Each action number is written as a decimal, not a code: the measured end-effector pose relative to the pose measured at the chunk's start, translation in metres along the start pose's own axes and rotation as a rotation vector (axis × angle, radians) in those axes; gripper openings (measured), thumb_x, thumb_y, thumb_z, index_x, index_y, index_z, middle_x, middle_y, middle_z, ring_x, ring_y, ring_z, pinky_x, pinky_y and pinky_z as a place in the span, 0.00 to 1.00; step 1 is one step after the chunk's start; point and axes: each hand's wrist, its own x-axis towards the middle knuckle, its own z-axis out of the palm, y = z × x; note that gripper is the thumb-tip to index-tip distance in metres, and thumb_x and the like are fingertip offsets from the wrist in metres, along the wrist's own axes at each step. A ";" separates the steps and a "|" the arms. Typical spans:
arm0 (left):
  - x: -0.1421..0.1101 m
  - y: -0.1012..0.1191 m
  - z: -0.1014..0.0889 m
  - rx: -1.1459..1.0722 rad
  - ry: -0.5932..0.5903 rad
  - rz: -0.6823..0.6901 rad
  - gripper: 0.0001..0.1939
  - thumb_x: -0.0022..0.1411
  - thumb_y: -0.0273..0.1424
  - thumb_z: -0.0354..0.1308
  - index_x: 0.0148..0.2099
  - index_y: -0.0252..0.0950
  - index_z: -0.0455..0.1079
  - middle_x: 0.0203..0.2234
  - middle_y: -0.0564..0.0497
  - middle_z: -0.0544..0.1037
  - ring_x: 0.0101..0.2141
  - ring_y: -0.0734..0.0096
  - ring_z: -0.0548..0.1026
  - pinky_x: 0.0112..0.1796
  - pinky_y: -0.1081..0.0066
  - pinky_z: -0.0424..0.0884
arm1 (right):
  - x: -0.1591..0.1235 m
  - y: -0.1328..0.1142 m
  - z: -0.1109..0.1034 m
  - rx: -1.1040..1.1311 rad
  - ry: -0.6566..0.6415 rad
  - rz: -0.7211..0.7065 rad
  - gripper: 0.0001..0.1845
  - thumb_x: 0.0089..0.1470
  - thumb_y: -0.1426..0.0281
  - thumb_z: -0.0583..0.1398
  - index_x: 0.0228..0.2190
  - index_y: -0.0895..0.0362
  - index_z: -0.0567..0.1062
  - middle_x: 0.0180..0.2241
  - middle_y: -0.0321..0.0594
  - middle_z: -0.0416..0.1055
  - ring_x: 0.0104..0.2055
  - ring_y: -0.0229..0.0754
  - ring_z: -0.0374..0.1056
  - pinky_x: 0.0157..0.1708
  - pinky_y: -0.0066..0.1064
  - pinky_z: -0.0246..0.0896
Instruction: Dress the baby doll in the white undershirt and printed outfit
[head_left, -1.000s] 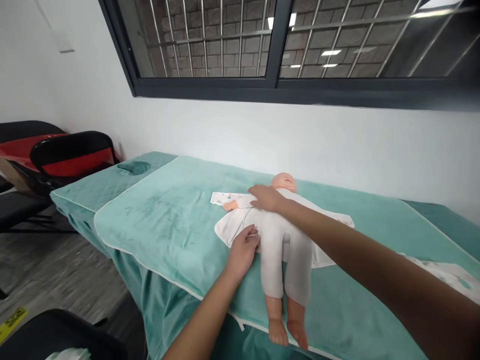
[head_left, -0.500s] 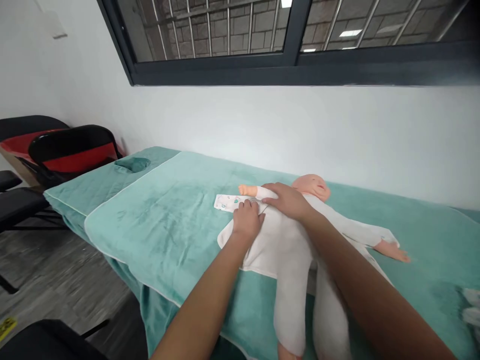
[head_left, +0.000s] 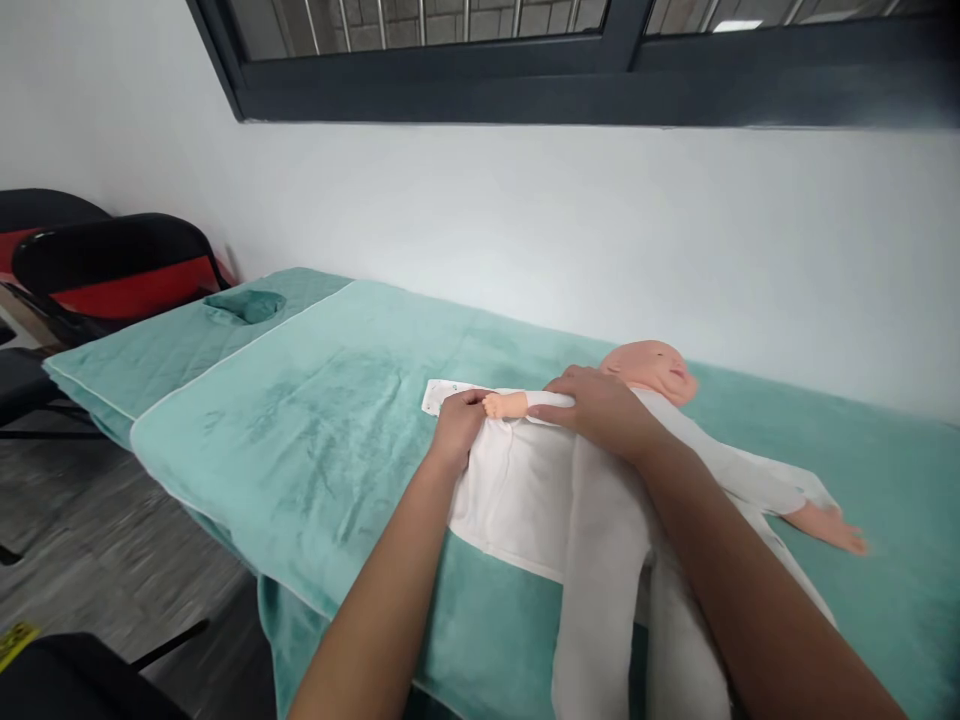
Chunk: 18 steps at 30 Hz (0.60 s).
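Nearest us, the doll (head_left: 604, 530) stretches its 2 white-clad legs toward our side of the green-covered bed (head_left: 330, 420). It lies face up, its lower body partly hidden under our right forearm. Left of the doll, the white garment (head_left: 517, 490) fans out flat from beneath its side.

Our left hand (head_left: 459, 428) grips the garment's upper edge, just beside the doll's small fist; the thumb is hidden from us. Our right hand (head_left: 600, 405) clasps the doll's sleeved forearm, thumb along the near side and fingers over the far side. A printed strip (head_left: 442, 394), seemingly the garment's sleeve, lies past our left hand. The doll's other arm (head_left: 821, 525) stretches out to its right-hand side as we look.

We judge the garment light, limp and hard to tear, best pinched at its edge or cuff. The doll's limbs look soft and stuffed, likely to bend under our fingers, so we would hold close behind the wrist; its moulded hand seems firmer and may snag on cloth. Its head (head_left: 646, 366), at the far end, looks smooth and probably weighs most.

Beyond the doll stand the white wall (head_left: 525, 220) and the dark window frame (head_left: 435, 85); 2 black-and-red chairs sit well off to its left.
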 end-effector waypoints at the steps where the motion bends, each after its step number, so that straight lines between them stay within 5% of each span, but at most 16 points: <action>1: 0.000 0.000 -0.001 -0.036 0.003 -0.011 0.13 0.46 0.26 0.59 0.35 0.33 0.79 0.30 0.47 0.82 0.32 0.64 0.77 0.36 0.67 0.70 | -0.001 0.000 0.000 -0.030 -0.004 0.006 0.21 0.55 0.48 0.57 0.38 0.48 0.80 0.43 0.41 0.73 0.44 0.49 0.67 0.43 0.39 0.59; 8: -0.007 -0.006 0.010 0.163 0.289 0.195 0.08 0.55 0.33 0.59 0.32 0.35 0.76 0.30 0.50 0.80 0.36 0.66 0.75 0.42 0.67 0.69 | 0.005 -0.005 0.014 -0.290 0.037 -0.005 0.17 0.58 0.55 0.56 0.36 0.53 0.78 0.40 0.47 0.73 0.45 0.53 0.66 0.46 0.44 0.56; 13: -0.025 -0.021 0.040 0.637 0.117 0.595 0.13 0.66 0.34 0.50 0.39 0.38 0.76 0.33 0.47 0.78 0.38 0.66 0.75 0.43 0.67 0.68 | 0.013 -0.016 0.032 -0.364 0.057 -0.020 0.15 0.62 0.66 0.52 0.39 0.59 0.76 0.42 0.55 0.73 0.47 0.57 0.66 0.47 0.47 0.56; 15: -0.029 -0.027 0.048 0.708 0.091 0.647 0.15 0.69 0.34 0.46 0.41 0.39 0.75 0.34 0.47 0.78 0.38 0.66 0.75 0.42 0.68 0.68 | 0.011 -0.015 0.029 -0.330 0.043 -0.084 0.13 0.59 0.73 0.52 0.40 0.60 0.75 0.43 0.54 0.73 0.47 0.56 0.67 0.48 0.45 0.56; 18: -0.031 -0.033 0.050 0.789 0.148 0.655 0.15 0.70 0.34 0.45 0.42 0.39 0.73 0.35 0.46 0.77 0.39 0.65 0.74 0.42 0.67 0.67 | -0.003 0.000 0.005 -0.102 0.128 -0.135 0.14 0.58 0.68 0.54 0.44 0.56 0.74 0.48 0.48 0.73 0.49 0.51 0.68 0.49 0.39 0.59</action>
